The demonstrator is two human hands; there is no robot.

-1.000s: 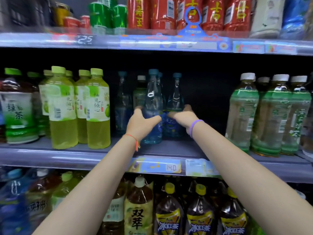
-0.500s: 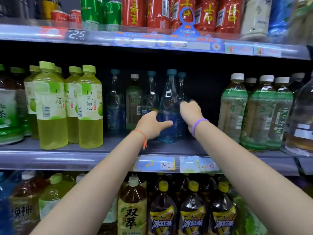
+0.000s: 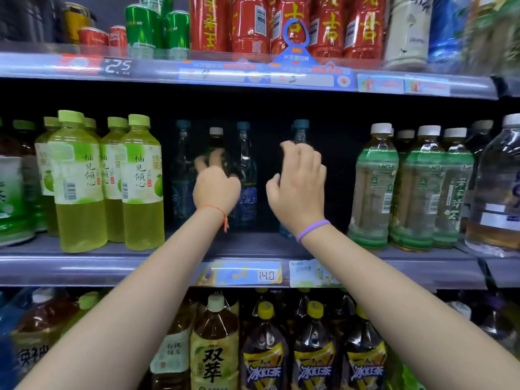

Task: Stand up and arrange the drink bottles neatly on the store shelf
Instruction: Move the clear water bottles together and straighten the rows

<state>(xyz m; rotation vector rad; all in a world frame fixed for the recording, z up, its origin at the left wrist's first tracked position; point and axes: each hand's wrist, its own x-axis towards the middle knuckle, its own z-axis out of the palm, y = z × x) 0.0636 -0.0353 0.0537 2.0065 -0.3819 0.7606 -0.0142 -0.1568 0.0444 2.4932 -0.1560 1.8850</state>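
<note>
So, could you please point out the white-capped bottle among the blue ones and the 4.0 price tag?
white-capped bottle (image 3: 216, 131): head view, on its white cap.
4.0 price tag (image 3: 267, 275): head view, on the printed digits.

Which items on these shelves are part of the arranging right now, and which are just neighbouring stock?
In the job:
- left hand, reaching among the blue-capped bottles
- right hand, fingers curled at another one
- blue-capped clear bottles
- white-capped bottle among them
- middle shelf

Neighbouring stock:
- yellow-green pomelo drinks
- green-label tea bottles
- red bottles above
- iced tea bottles below

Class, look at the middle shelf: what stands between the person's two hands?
In the head view, one blue-capped clear bottle stands between the left hand and right hand; beside it, dark bare shelf.
</note>
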